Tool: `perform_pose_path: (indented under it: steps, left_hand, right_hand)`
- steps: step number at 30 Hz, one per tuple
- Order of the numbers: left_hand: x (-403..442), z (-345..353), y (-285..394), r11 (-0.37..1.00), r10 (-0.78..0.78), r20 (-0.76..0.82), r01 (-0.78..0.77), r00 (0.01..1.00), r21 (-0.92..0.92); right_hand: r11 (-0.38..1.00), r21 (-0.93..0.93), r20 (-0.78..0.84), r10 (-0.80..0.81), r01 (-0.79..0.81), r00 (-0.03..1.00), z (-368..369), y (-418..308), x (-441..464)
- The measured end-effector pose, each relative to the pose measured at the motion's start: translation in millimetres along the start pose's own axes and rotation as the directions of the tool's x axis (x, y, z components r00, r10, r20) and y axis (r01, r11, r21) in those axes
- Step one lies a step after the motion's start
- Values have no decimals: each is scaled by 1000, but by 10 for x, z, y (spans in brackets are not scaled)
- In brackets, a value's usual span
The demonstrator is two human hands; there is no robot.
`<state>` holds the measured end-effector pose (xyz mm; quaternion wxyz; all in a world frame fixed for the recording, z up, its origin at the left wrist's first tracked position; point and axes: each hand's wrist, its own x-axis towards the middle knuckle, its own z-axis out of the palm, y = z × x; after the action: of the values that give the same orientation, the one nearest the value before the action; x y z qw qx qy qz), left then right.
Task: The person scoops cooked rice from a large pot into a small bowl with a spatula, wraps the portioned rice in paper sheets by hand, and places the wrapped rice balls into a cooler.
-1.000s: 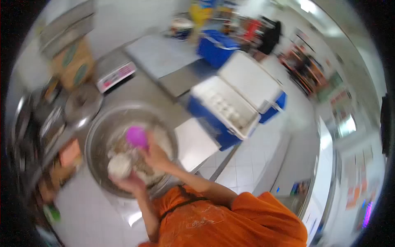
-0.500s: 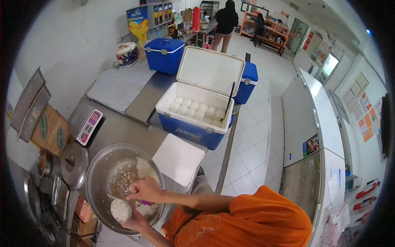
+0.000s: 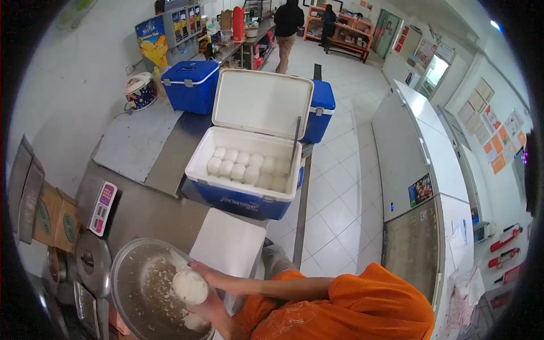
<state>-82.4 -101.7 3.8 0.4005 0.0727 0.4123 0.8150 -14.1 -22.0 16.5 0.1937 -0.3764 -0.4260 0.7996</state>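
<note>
My left hand [image 3: 211,311] holds a small cup [image 3: 190,288] packed with what looks like white rice, gripping it from below. On its near upper side my right hand [image 3: 211,275] presses against the same cup, fingers curled at the rim. Both hands are over a large round metal basin [image 3: 120,283], whose inside is strewn with white grains. A white clump [image 3: 194,322] lies in the basin below my left hand. Beside the basin sits a stack of white sheets [image 3: 229,238].
An open blue cooler [image 3: 241,207] holds rows of white rounded portions [image 3: 238,171]. A pink-and-white scale [image 3: 103,208], a metal lid [image 3: 90,258] and a cardboard box [image 3: 56,221] stand left. Closed coolers [image 3: 190,88] stand behind. A person [image 3: 288,28] is farther back. Chest freezers [image 3: 408,147] line the right.
The cup has moved up and right over the basin. My right hand has gone from above the basin to the cup's side. The view has shifted, and the person at the back has moved.
</note>
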Motion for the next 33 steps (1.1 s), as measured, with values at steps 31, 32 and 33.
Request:
perform_pose_path:
  steps: [31, 32, 33]
  left_hand:
    - [491, -832, -1885, -438, 0, 343, -308, 939, 844]
    - [506, -851, -1864, -418, 18, 361, -321, 932, 850]
    - [515, -859, -1796, -340, -21, 365, -350, 931, 873]
  right_hand:
    - [264, -767, 367, -567, 585, 737, -1756, 641, 1154]
    - [279, -827, 262, -576, 488, 774, -1655, 535, 1131]
    - [346, -841, 168, -566, 417, 807, -1564, 425, 1146]
